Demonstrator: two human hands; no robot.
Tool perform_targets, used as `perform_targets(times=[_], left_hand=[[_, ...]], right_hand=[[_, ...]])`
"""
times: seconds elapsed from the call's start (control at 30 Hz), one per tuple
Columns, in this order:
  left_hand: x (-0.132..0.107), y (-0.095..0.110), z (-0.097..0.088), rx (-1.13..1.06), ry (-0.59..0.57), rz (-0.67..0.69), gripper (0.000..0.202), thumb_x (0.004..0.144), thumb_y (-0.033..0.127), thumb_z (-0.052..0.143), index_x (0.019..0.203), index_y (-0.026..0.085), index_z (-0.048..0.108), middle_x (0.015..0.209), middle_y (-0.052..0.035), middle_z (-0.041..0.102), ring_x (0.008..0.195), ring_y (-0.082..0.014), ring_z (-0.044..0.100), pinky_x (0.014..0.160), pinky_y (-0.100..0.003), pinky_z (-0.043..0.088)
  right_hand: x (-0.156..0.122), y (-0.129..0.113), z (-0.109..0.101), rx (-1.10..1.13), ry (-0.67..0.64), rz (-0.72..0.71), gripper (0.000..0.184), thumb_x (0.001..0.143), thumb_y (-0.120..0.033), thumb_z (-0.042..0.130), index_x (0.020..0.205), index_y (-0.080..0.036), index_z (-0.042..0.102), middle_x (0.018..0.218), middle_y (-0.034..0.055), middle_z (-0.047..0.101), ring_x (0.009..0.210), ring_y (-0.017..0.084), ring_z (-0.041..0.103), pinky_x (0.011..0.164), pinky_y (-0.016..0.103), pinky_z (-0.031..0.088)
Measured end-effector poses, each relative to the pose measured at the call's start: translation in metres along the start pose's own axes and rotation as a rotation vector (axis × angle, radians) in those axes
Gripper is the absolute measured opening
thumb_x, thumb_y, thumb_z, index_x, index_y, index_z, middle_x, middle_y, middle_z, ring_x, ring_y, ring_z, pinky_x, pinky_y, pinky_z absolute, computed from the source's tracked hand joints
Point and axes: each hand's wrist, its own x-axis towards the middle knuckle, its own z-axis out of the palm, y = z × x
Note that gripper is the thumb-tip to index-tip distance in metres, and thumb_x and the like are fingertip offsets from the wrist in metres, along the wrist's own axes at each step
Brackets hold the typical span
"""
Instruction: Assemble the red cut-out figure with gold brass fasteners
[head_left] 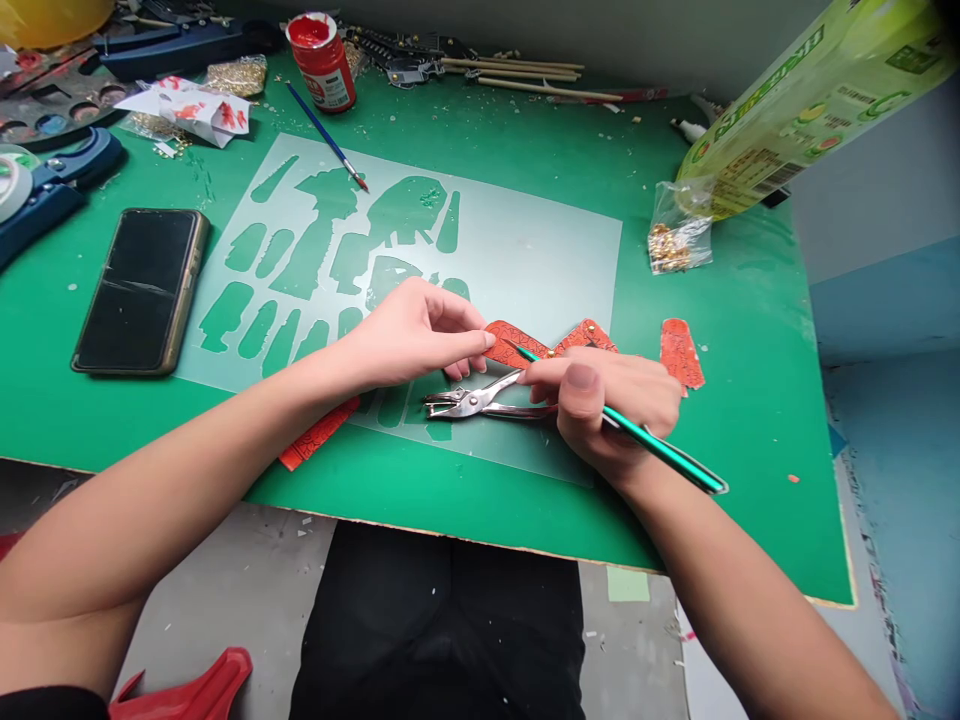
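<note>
Head view: the left hand's [411, 332] fingers pinch one end of a red strip [516, 343], seen over a translucent sheet [544, 255] on the green worktop [739, 490]. The right hand's [626, 395] fingers grip a green pencil [667, 457], its point at the strip. A metal hole punch [469, 403] lies just nearer the person.

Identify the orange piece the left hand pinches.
The orange strip by the tip of the green tool: the left hand pinches its end; other orange pieces lie outside that grip.

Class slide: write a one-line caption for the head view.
Left hand pinches a patterned orange strip; right hand holds a green pencil over it.
</note>
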Motion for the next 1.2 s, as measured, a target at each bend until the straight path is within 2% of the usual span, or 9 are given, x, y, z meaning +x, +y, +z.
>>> perform_targets(times=[0.33,0.77,1.0,1.2], left_hand=[[-0.0002,0.0008,0.0003,-0.007,-0.002,0.002,0.015,0.082,0.029,0.078,0.079,0.014,0.079,0.073,-0.0083,0.078,0.064,-0.0154,0.072,0.064,-0.026,0.063],[-0.0001,0.0004,0.0005,-0.01,-0.001,-0.003,0.014,0.083,0.028,0.078,0.081,0.014,0.08,0.074,-0.0088,0.078,0.067,-0.0165,0.073,0.066,-0.028,0.064],[0.0007,-0.0002,0.0007,-0.007,0.008,-0.002,0.013,0.083,0.027,0.078,0.079,0.014,0.079,0.073,-0.0078,0.078,0.065,-0.0158,0.073,0.064,-0.026,0.063],[0.0007,-0.0003,0.0009,0.001,0.002,0.001,0.013,0.082,0.027,0.078,0.079,0.014,0.078,0.073,-0.0079,0.078,0.065,-0.0165,0.074,0.066,-0.028,0.064]], right_hand=[[-0.0018,-0.0004,0.0003,-0.018,0.006,-0.002,0.053,0.113,-0.032,0.043,0.074,-0.024,0.077,0.054,-0.0014,0.068,0.052,0.013,0.07,0.053,0.027,0.053],[-0.0034,0.0015,0.0012,-0.045,0.008,0.0,0.054,0.113,-0.035,0.043,0.074,-0.024,0.078,0.053,-0.0013,0.069,0.051,0.013,0.069,0.053,0.028,0.057],[-0.0012,0.0009,0.0026,-0.025,-0.028,-0.034,0.053,0.113,-0.031,0.041,0.073,-0.023,0.074,0.05,-0.0019,0.065,0.05,0.013,0.069,0.051,0.025,0.054],[-0.0008,-0.0047,0.0042,-0.068,-0.022,0.046,0.061,0.114,-0.035,0.039,0.059,-0.024,0.064,0.045,-0.0026,0.059,0.044,0.012,0.062,0.049,0.026,0.051]])
